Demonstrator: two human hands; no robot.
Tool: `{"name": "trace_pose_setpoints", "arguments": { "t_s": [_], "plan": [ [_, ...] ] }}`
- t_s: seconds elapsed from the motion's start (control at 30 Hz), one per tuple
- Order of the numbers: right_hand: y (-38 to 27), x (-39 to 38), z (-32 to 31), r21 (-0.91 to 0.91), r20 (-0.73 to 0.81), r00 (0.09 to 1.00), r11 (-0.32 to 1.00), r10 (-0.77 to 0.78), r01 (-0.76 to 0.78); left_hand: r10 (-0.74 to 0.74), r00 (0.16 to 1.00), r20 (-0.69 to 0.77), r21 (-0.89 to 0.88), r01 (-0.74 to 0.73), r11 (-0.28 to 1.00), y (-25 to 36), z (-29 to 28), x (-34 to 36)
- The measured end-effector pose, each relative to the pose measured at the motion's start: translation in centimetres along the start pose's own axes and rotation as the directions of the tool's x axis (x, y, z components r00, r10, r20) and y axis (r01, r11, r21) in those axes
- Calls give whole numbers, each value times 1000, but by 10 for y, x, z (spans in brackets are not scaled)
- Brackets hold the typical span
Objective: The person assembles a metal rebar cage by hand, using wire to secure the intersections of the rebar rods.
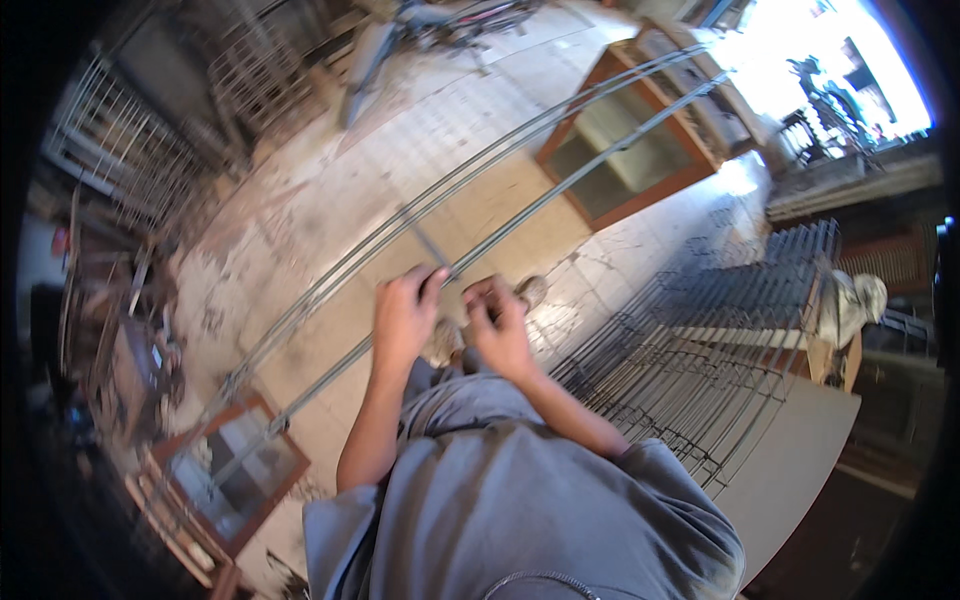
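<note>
Head view, curled bare hands (403,312), long metal rods (530,212)

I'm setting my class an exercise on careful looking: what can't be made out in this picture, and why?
All in the head view:
- Right hand: whether it holds anything; its own curl hides that.
- Left hand: its grip, if any, on the metal rods; its back hides the palm.
- Dark shapes at the doorway: blurred by glare.
- Neck chain: cut off by the lower edge.
</note>
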State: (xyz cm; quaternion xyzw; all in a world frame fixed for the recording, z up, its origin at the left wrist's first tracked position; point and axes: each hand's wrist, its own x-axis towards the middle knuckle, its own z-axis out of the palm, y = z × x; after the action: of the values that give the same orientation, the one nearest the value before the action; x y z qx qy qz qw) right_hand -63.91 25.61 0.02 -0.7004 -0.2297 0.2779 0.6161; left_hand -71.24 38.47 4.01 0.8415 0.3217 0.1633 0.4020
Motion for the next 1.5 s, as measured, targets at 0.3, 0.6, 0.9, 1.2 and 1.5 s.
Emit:
{"name": "trace_pose_setpoints", "arguments": {
  "t_s": [0.3,0.6,0.9,1.2,1.5],
  "plan": [
    [13,6,1,65,-18,999,997,-37,38,-7,1000,5,-49,7,999,6,0,3],
    [4,9,1,-18,17,999,999,-40,41,-45,995,93,-63,51,997,8,-6,8],
    [10,9,1,-17,36,999,1000,-25,25,-78,988,130,-137,96,986,5,-7,12],
    [9,10,2,-1,30,999,1000,-23,23,11,1000,17,-76,-10,997,0,3,5],
    [13,10,3,24,-2,996,995,-92,92,-3,995,97,-91,12,996,2,-4,9]
  ]
}}
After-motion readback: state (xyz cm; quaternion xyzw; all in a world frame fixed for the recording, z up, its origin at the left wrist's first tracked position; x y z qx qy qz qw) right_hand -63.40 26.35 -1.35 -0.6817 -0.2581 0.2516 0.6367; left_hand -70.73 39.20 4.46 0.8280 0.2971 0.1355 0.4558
